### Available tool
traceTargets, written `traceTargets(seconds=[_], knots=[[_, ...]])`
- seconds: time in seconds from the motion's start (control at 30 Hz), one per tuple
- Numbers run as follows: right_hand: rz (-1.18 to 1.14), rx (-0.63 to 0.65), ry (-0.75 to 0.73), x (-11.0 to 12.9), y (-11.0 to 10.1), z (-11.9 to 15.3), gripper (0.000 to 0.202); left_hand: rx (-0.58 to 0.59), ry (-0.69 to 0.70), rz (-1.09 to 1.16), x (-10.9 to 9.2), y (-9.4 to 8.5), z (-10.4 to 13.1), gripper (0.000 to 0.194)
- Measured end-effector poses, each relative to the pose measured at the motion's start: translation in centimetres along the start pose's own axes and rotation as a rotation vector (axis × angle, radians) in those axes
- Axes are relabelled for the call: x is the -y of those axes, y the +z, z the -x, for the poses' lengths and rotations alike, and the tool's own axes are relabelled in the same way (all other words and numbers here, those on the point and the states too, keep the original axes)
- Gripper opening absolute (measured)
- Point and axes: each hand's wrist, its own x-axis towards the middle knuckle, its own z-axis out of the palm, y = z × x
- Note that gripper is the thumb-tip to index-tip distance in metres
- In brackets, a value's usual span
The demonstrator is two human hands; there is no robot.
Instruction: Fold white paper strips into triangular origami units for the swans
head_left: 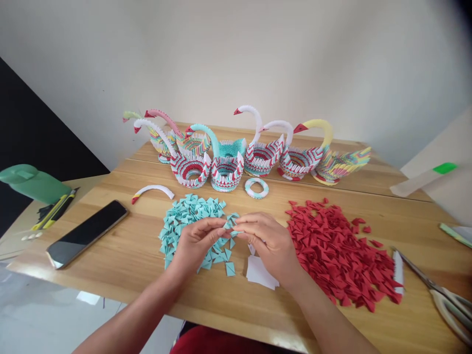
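My left hand (pixel 197 242) and my right hand (pixel 271 243) meet at the near middle of the table, fingertips almost together. Between them is a small teal folded paper piece (pixel 236 233), pinched by both; the fingers partly cover it. Beneath and behind my left hand spreads a pile of teal paper triangles (pixel 195 209). One flat teal piece (pixel 230 269) lies apart at the pile's near edge. White paper sheets (pixel 260 272) rest under my right hand, which hides part of them.
Red paper triangles (pixel 335 246) are heaped on the right, with scissors (pixel 438 290) beside them. Several paper swans (pixel 226 167) stand at the back, a paper ring (pixel 257 188) before them. A swan neck (pixel 153 191) and phone (pixel 88 233) lie left.
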Motion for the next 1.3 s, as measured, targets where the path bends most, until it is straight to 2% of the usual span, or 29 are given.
traceTargets(seconds=[0.13, 0.33, 0.57, 0.73, 0.93, 1.07, 1.3], knots=[[-0.082, 0.043, 0.067, 0.3, 0.4, 0.2, 0.015, -0.008, 0.01, -0.01, 0.5, -0.1, -0.1, 0.019], [-0.019, 0.024, 0.115, 0.7, 0.7, 0.4, 0.017, 0.018, 0.107, -0.175, 0.7, 0.0, 0.2, 0.008], [-0.005, 0.039, 0.089, 0.3, 0.8, 0.4, 0.012, 0.076, 0.172, -0.217, 0.2, 0.1, 0.4, 0.01], [-0.034, 0.016, 0.129, 0.2, 0.7, 0.4, 0.008, 0.116, 0.247, -0.279, -0.1, 0.1, 0.6, 0.014], [-0.106, 0.03, 0.232, 0.2, 0.7, 0.5, 0.002, 0.082, 0.523, -0.451, -0.1, 0.0, 0.7, 0.011], [-0.141, 0.021, 0.215, 0.2, 0.6, 0.5, 0.002, 0.053, 0.691, -0.545, -0.2, 0.0, 0.7, 0.01], [-0.178, 0.016, 0.157, 0.3, 0.8, 0.6, 0.005, -0.035, 0.865, -0.652, -0.3, 0.2, 0.7, 0.01]])
